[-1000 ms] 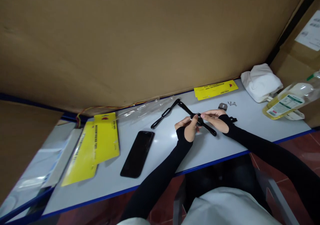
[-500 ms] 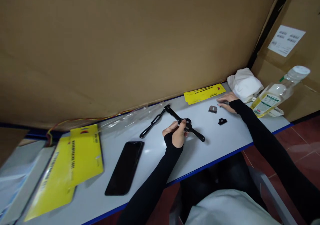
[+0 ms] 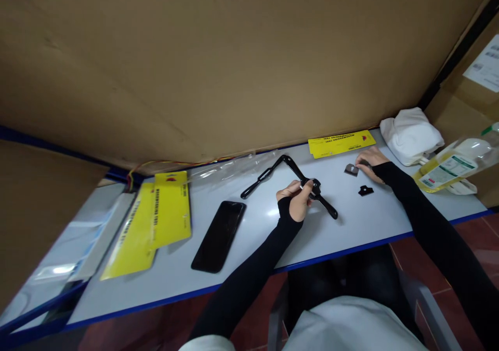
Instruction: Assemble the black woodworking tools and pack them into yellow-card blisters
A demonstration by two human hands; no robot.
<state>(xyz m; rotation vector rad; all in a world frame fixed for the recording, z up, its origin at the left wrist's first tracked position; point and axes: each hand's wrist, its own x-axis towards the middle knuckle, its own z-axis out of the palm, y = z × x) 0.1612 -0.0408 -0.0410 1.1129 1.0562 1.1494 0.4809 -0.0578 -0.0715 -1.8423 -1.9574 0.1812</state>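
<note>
"What's biggest there?"

"The cardboard wall (image 3: 241, 70), then the table (image 3: 171, 268) below it."

"Any writing?"

"On the overlapping yellow cards (image 3: 170, 213) at the left, 'WOODWORKING TOOL' runs sideways. The bottle (image 3: 450, 169) at the right has a green-and-white label, too small to read. The far yellow card (image 3: 341, 144) bears the same words upside down, with what looks like 'SPOKE SHAVE' beneath."

"Next?"

"A phone (image 3: 219, 236), dark screen up."

"And the black two-handled tool (image 3: 316, 187)?"

"Right of the phone, over the table, in the left hand (image 3: 297, 204), whose thumb and fingers pinch it around the middle."

"Which way does it point?"

"Its long axis runs diagonally, one handle toward the far left, the other toward the near right. The far end appears to meet the tip of a second black tool (image 3: 253, 186); I can't tell whether they touch."

"The right hand (image 3: 373, 158)?"

"Low over the table, fingers bent together just beside the slotted plate (image 3: 351, 171). Whether they pinch anything, I can't tell."

"Smallest?"

"A small black plate (image 3: 365, 191), nearer the person, apart from both hands."
</note>
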